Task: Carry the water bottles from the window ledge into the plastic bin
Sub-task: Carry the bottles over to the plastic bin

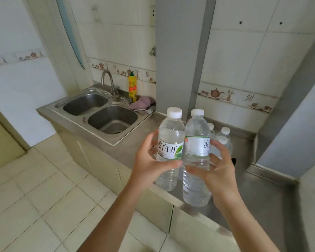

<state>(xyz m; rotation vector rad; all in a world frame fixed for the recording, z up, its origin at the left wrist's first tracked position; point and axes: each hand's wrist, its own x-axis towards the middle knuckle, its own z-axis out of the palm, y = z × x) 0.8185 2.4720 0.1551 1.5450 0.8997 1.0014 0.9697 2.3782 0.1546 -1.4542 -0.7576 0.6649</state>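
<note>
My left hand (pixel 149 164) grips a clear water bottle (pixel 169 135) with a white cap and a white-green label. My right hand (pixel 220 171) grips a second, like bottle (pixel 196 157) right beside it; the two bottles touch at the shoulders. Both are upright and held above the steel counter. Behind them several more white-capped bottles (pixel 224 137) stand together on the counter, partly hidden by the held ones. I cannot make out a plastic bin around them.
A steel double sink (pixel 113 122) with a tap (pixel 107 79) lies to the left on the counter (pixel 258 182). A yellow detergent bottle (pixel 132 87) and a purple cloth (pixel 144 104) sit behind it. A grey pillar (pixel 180 57) rises behind the bottles. Tiled floor lies lower left.
</note>
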